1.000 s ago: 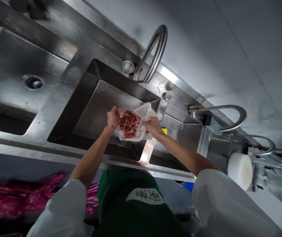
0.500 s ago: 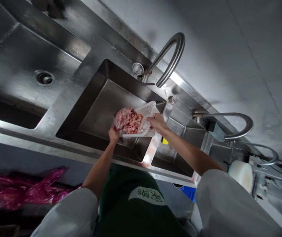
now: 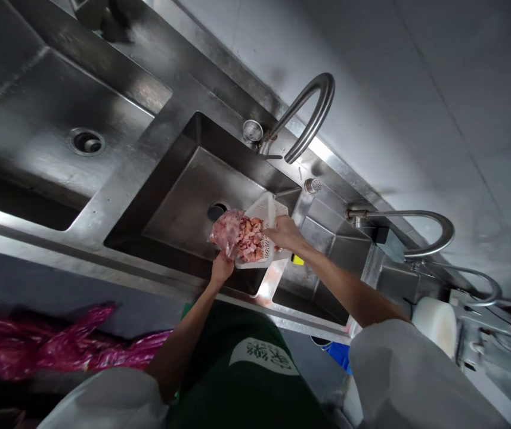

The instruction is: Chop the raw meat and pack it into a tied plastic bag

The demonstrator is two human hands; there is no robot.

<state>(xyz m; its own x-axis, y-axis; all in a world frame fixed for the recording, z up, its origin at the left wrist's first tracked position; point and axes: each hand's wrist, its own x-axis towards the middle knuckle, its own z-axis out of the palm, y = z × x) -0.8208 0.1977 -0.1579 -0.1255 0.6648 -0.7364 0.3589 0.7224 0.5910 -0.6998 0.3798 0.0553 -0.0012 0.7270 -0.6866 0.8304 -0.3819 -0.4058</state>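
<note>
A white perforated basket is tilted over the middle sink, with pieces of raw meat inside it. My right hand is closed on the basket's right rim. At the basket's left side hangs a clear plastic bag with pinkish meat showing through it. My left hand is closed on the bag's lower edge, close to the basket's near corner. Where the bag's mouth meets the basket, I cannot make out the details.
A curved faucet arches behind the middle sink, and a drain shows in its floor. More sinks lie on both sides. A yellow object is in the right sink. Pink plastic lies below at the left.
The basket is tipped more steeply and has moved slightly toward me. My left hand and the bag have shifted right and nearer, uncovering the drain.
</note>
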